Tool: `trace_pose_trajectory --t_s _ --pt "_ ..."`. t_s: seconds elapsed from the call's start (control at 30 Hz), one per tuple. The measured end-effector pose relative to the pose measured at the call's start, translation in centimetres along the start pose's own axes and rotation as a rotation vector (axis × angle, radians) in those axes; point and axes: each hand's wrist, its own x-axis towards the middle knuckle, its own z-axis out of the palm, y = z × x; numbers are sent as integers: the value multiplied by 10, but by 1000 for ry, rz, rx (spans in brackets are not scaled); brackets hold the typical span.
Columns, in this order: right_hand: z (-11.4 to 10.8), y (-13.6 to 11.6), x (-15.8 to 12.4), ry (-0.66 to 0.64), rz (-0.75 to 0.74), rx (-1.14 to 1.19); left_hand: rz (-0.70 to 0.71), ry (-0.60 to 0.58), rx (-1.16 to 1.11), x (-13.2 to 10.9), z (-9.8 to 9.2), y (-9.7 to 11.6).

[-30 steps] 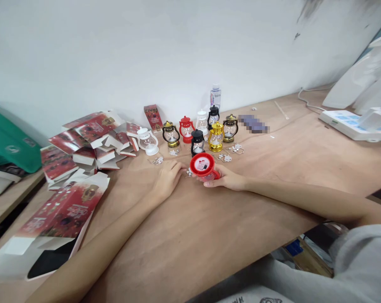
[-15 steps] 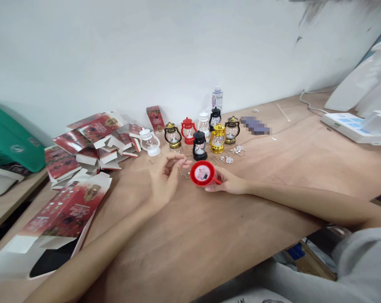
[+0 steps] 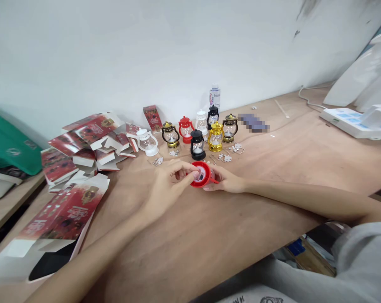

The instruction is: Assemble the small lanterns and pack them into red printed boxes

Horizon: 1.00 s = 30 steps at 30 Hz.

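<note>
My right hand (image 3: pixel 226 179) grips a red toy lantern (image 3: pixel 205 182), tipped so that its round base faces me. A pale disc with a dark patch sits inside the red rim. My left hand (image 3: pixel 173 176) reaches in from the left, thumb and forefinger pinched against that base; whatever they hold is too small to make out. Just behind stands a black lantern (image 3: pixel 197 147), with a gold lantern (image 3: pixel 215 138) to its right. Small bits of metal and wire (image 3: pixel 224 157) lie on the table close to the hands.
More lanterns stand behind: white (image 3: pixel 147 143), bronze (image 3: pixel 170 135), red (image 3: pixel 186 129) and others. A water bottle (image 3: pixel 215 97) is against the wall. Red printed boxes (image 3: pixel 83 139) pile up at the left, with a flattened one (image 3: pixel 64 214) nearer. A white power strip (image 3: pixel 356 123) lies right.
My left hand has moved right, from beside the lantern onto its base, fingertips now touching there. My right hand still holds the red lantern. The view has shifted slightly.
</note>
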Motion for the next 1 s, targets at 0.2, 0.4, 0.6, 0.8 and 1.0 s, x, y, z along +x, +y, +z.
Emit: trace_pose_trajectory --t_s 0.2,0.4,0.6,0.8,1.0 --pt "0 -4 0 -3 -18 18 113 -112 235 3 -13 18" --pt "1 -4 0 -1 -13 33 234 -238 445 8 -30 26" --pt "0 0 0 -3 -27 44 416 -275 488 8 -35 12" --pt "1 -1 -1 8 -32 39 509 -236 660 6 -34 11" --pt "1 -1 -1 -4 -48 24 604 -170 739 6 -28 10"
